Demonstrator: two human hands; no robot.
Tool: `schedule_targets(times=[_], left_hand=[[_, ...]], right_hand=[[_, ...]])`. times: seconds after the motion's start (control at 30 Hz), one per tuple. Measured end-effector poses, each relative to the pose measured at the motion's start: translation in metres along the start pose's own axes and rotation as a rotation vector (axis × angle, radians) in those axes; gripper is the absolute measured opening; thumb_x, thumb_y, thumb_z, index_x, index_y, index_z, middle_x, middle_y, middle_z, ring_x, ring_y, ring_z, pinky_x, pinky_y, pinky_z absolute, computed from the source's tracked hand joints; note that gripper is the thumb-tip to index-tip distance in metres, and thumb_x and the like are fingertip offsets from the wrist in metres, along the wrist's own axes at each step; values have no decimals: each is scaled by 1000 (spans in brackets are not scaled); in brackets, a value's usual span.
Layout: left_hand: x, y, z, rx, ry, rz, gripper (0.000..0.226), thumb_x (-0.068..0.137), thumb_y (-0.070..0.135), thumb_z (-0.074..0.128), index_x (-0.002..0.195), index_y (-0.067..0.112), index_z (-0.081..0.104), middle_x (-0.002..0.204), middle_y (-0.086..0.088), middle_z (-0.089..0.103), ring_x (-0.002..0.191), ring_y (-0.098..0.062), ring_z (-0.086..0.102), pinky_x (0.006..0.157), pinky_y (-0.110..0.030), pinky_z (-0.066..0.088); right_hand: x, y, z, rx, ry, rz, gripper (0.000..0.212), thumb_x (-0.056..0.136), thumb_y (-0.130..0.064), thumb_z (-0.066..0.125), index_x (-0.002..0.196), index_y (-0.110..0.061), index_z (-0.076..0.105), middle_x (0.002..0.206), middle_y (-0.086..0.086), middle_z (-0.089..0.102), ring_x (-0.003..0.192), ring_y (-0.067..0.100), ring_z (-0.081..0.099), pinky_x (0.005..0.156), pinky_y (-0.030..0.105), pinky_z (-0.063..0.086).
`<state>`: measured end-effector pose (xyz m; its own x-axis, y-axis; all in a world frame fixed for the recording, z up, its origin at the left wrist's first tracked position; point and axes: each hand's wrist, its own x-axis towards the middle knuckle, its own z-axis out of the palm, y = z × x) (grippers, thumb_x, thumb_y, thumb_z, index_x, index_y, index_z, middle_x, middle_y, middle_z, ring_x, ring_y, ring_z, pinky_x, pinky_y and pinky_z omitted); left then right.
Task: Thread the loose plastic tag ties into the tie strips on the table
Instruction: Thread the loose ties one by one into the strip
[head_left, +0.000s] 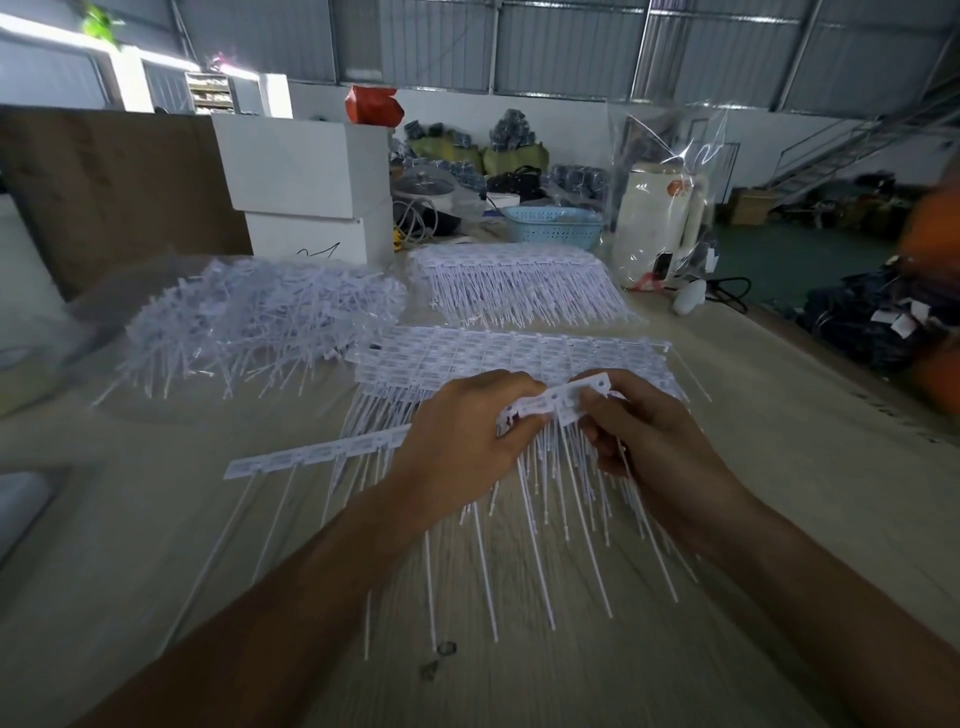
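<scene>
Tie strip lifted off worktop, pinched between left hand and right hand, tails left hanging free for threading. Loose ties heaped far left, within reach.

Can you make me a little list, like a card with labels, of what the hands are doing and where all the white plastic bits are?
left hand: grips one end of the held tie strip
right hand: pinches the other end
tails: hang down from the held strip
loose tie heap: far left on the table
flat strips: just behind the hands
finished stack: farther back
single strip: left of the hands
blue basket: at the back
</scene>
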<state>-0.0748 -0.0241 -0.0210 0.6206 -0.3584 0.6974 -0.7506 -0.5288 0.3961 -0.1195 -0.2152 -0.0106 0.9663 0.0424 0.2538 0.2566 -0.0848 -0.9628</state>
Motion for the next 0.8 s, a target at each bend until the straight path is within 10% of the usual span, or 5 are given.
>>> schedule_targets(times=[0.57, 0.8], left_hand=[[-1, 0, 3, -228, -156, -145, 14, 98, 17, 61, 90, 17, 72, 74, 7, 70, 63, -15, 68, 67, -42, 55], [0, 0, 2, -275, -129, -136, 8, 92, 21, 70, 96, 17, 76, 80, 10, 73, 71, -3, 67, 68, -20, 53]], right_hand=[[-3, -6, -3, -327, -23, -302, 14, 100, -8, 56, 105, -13, 68, 82, -6, 61, 68, 5, 53, 65, 12, 40], [-2, -5, -7, -411, 8, -321, 15, 103, -13, 53, 110, -18, 65, 65, -5, 54, 53, 6, 43, 53, 17, 36]])
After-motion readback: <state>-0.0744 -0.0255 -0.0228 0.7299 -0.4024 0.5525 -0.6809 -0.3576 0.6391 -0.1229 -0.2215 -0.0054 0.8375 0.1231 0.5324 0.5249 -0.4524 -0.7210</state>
